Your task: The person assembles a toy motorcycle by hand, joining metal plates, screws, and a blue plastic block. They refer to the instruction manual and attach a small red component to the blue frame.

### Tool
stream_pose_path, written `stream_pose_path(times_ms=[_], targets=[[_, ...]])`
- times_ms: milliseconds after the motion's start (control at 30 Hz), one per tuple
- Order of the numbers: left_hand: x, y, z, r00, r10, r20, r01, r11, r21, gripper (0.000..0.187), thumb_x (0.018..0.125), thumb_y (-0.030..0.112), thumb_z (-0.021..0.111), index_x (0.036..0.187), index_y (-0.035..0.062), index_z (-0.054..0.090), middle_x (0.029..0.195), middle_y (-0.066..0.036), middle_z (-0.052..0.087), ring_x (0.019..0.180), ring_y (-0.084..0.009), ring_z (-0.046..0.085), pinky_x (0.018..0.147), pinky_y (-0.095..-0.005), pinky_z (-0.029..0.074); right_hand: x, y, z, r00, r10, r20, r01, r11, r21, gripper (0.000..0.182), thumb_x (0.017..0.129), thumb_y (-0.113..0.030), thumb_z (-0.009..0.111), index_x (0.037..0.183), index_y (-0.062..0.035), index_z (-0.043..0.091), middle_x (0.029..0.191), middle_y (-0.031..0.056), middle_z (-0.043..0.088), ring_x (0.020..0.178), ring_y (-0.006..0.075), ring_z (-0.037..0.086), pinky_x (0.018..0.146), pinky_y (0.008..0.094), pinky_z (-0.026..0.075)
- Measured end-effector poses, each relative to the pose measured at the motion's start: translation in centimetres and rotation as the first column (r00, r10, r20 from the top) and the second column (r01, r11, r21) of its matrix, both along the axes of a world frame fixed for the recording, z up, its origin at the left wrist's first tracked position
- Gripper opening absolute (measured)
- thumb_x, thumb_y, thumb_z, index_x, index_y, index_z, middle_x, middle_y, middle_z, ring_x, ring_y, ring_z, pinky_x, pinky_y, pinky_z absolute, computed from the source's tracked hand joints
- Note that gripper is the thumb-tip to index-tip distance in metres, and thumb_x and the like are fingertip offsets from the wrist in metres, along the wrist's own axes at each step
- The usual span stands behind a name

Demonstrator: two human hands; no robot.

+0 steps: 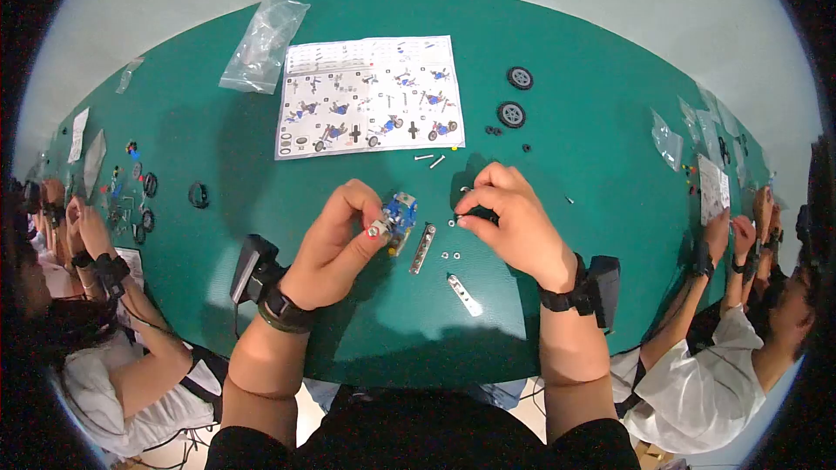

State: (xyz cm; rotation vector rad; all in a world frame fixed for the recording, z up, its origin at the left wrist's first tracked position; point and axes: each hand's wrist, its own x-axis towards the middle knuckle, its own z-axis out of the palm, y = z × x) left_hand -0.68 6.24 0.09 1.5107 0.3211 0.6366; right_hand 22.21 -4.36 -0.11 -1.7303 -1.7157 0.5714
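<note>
Between the thumb and fingers of my left hand (342,239) is a partly built model (401,216) with blue pieces, pale metal parts and a bit of yellow. My right hand (511,224) hovers to the right of it, thumb and forefinger pinched together; a tiny part may be at the fingertips, too small to name. Below and between the hands lie a perforated metal strip (422,249) and a second metal strip (464,295). A pair of small nuts (451,255) sits between these strips. Two screws (430,158) rest just above the model.
A printed instruction sheet (370,97) lies ahead, beside a clear plastic bag (264,45). Two wheels (511,114) and small black parts (494,130) are at the back right. A black ring (198,195) lies left. Co-workers sit on both sides with parts of their own.
</note>
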Motion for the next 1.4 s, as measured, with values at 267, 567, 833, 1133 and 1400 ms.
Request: stream_pose_path(times_ms=[267,567,833,1133,1400], targets=[[0.2,-0.5,0.1,1.000,-0.013,0.002,0.012,0.980,0.199,0.013,0.089,0.007,0.056,0.097,0.0052,0.047,0.088,-0.005,0.044,0.081,-0.0177,0.042,0.077,-0.0296,0.036,-2.7,-0.2,2.4,0.846,-0.043,-0.532,0.098,0.992,0.076,0.009,0.078,-0.004,0.070,0.083,-0.0066,0.063,0.084,0.0023,0.054,0.073,0.0121,0.053,0.061,0.0255,0.040],[0.5,-1.2,1.0,0.998,0.037,-0.047,-0.008,0.865,0.502,0.022,0.080,0.003,0.063,0.097,0.0059,0.050,0.089,-0.010,0.051,0.083,-0.0286,0.050,0.076,-0.0371,0.040,-4.7,-0.4,3.1,0.813,0.049,-0.580,0.034,0.991,0.132,0.013,0.076,0.001,0.070,0.084,-0.0058,0.064,0.085,0.0018,0.054,0.076,0.0109,0.049,0.064,0.0240,0.038],[0.5,-1.4,1.1,0.996,0.080,-0.050,-0.039,0.832,0.554,0.025,0.077,0.001,0.066,0.096,0.0066,0.051,0.090,-0.011,0.052,0.083,-0.0306,0.051,0.075,-0.0385,0.041,-4.7,-0.5,3.7,0.844,0.069,-0.532,-0.011,0.994,0.112,0.009,0.078,-0.004,0.070,0.083,-0.0049,0.063,0.085,0.0052,0.055,0.079,0.0187,0.055,0.068,0.0289,0.043],[0.7,-1.2,1.1,0.991,0.130,-0.003,-0.097,0.753,0.651,0.031,0.072,-0.002,0.067,0.096,0.0078,0.052,0.091,-0.010,0.055,0.085,-0.0306,0.054,0.074,-0.0398,0.042,-5.3,-0.6,3.5,0.842,0.055,-0.537,0.032,0.988,0.151,0.012,0.076,0.001,0.070,0.086,-0.0029,0.063,0.086,0.0059,0.055,0.079,0.0162,0.057,0.066,0.0266,0.044],[0.8,-1.5,0.8,0.987,0.158,0.003,-0.127,0.778,0.616,0.033,0.070,-0.005,0.067,0.097,0.0071,0.052,0.091,-0.010,0.054,0.085,-0.0311,0.054,0.075,-0.0401,0.043,-5.4,-0.5,3.1,0.869,0.057,-0.491,0.047,0.980,0.196,0.013,0.076,0.001,0.070,0.087,-0.0031,0.064,0.086,0.0073,0.057,0.079,0.0192,0.058,0.068,0.0281,0.046]])
